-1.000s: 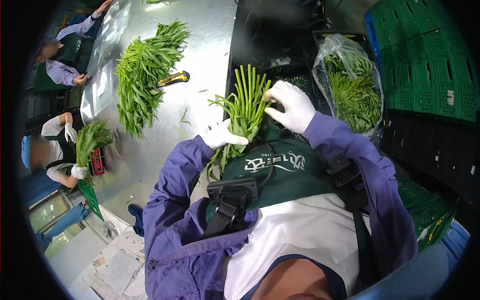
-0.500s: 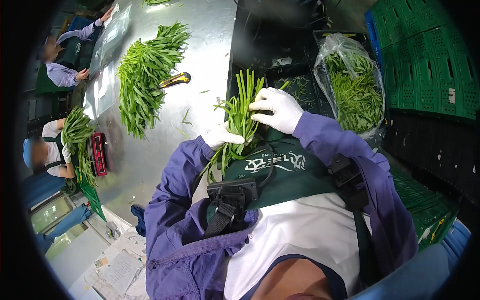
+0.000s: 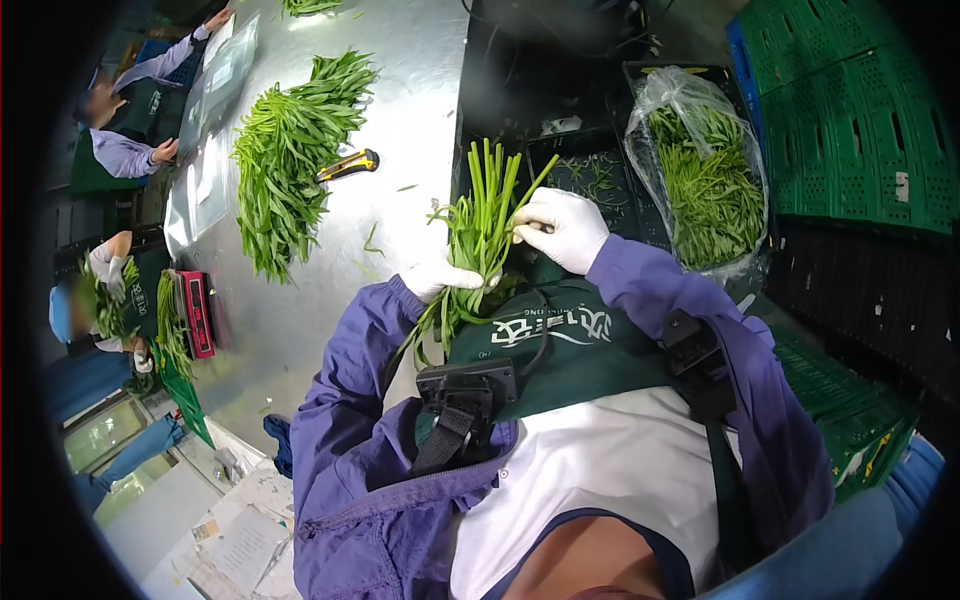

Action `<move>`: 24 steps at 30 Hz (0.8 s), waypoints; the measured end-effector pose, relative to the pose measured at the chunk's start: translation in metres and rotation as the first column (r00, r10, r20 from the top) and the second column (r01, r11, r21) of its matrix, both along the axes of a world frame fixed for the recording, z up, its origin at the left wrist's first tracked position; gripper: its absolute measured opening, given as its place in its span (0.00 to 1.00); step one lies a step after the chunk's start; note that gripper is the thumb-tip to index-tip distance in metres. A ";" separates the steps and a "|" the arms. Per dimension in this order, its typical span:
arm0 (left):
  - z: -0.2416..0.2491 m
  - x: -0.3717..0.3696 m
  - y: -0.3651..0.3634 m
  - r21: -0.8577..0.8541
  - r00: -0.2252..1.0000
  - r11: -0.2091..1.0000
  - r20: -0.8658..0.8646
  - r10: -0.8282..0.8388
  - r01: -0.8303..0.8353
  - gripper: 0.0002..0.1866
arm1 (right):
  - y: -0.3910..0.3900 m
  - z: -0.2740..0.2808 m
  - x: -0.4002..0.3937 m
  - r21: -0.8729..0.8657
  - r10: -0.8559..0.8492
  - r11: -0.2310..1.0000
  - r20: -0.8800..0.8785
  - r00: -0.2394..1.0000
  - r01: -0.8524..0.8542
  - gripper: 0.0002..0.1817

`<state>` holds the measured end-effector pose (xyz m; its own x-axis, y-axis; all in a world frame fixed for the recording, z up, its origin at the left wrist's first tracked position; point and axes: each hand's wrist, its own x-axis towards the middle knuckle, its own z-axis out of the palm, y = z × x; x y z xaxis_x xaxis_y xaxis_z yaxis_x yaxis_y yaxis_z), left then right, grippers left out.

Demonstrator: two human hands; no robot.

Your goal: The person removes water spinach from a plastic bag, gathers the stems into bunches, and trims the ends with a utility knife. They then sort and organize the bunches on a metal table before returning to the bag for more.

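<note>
My left hand (image 3: 447, 277), in a white glove, is closed around a bunch of water spinach (image 3: 484, 215) in front of my apron. The cut stems point up and away from me, and the leaves hang below the hand. At the bunch's right side my right hand (image 3: 564, 229), also gloved, pinches with thumb and fingers at a stem (image 3: 540, 184) that leans outward. The fingertips partly hide what they grip. On the metal table to the left lies a larger heap of water spinach (image 3: 290, 170), with a yellow-and-black utility knife (image 3: 348, 165) against its edge.
A clear plastic bag (image 3: 640, 128) of greens sits in a crate at the right. Trimmings lie in a dark crate (image 3: 612, 207) beyond my hands. Green crates (image 3: 865, 130) are stacked far right. Across the metal table (image 3: 420, 110), two people work, near a red scale (image 3: 197, 315).
My right hand has drawn slightly away from the bunch, its fingers now pinched by the outward-leaning stem. My left hand keeps its hold. The lower-left co-worker has pulled a handful of greens back.
</note>
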<state>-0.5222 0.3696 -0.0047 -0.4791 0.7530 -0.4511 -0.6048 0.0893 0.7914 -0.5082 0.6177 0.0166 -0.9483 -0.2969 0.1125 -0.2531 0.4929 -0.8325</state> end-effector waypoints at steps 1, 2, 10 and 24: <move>0.004 0.000 0.002 0.030 1.000 0.999 0.011 -0.018 0.017 0.41 | 0.003 0.001 -0.002 0.000 -0.001 1.000 0.001 1.000 0.001 0.07; 0.004 0.000 0.001 0.034 0.999 0.999 0.025 -0.043 0.042 0.46 | 0.008 0.003 -0.005 0.071 -0.098 0.993 -0.002 0.995 0.098 0.05; 0.016 -0.003 0.000 0.023 0.998 0.998 0.026 -0.052 0.051 0.44 | 0.052 0.016 -0.030 0.223 -0.245 0.937 -0.131 0.961 0.269 0.09; 0.030 -0.008 0.008 -0.251 0.962 0.930 0.007 -0.275 0.267 0.38 | 0.020 0.022 -0.025 0.079 0.317 0.931 0.314 0.895 -0.358 0.15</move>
